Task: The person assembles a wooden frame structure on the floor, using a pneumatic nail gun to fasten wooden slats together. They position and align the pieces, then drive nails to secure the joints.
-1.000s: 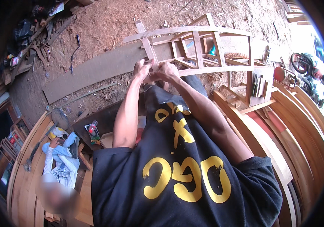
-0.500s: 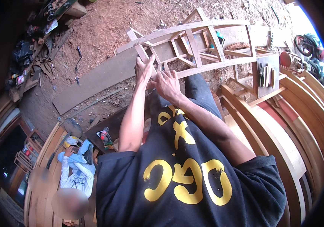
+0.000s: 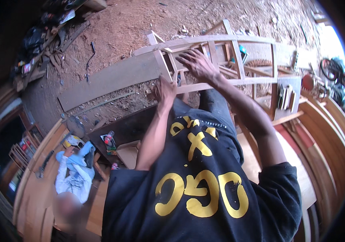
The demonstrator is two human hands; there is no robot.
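Note:
A ladder-like wooden frame [image 3: 237, 81] with two long curved rails and several crosspieces lies in front of me. My left hand [image 3: 165, 92] is closed on the near left corner of this frame, where a crosspiece meets the near rail. Over the frame's left half is my right hand [image 3: 198, 64], fingers stretched out and holding nothing. Whether its fingertips touch the wood I cannot tell. Beneath the frame runs a long flat board [image 3: 108, 82].
Curved wooden parts [image 3: 321, 161] are stacked at my right. A small board with wood strips [image 3: 287, 97] stands by the frame's right end. At lower left a person in a pale top [image 3: 75, 177] sits near a bottle [image 3: 108, 138]. Scraps [image 3: 51, 44] lie at far left.
My right hand has left the frame's near left corner and moved up and right, its fingers now spread. My left hand has come down to that corner. The whole view has shifted slightly.

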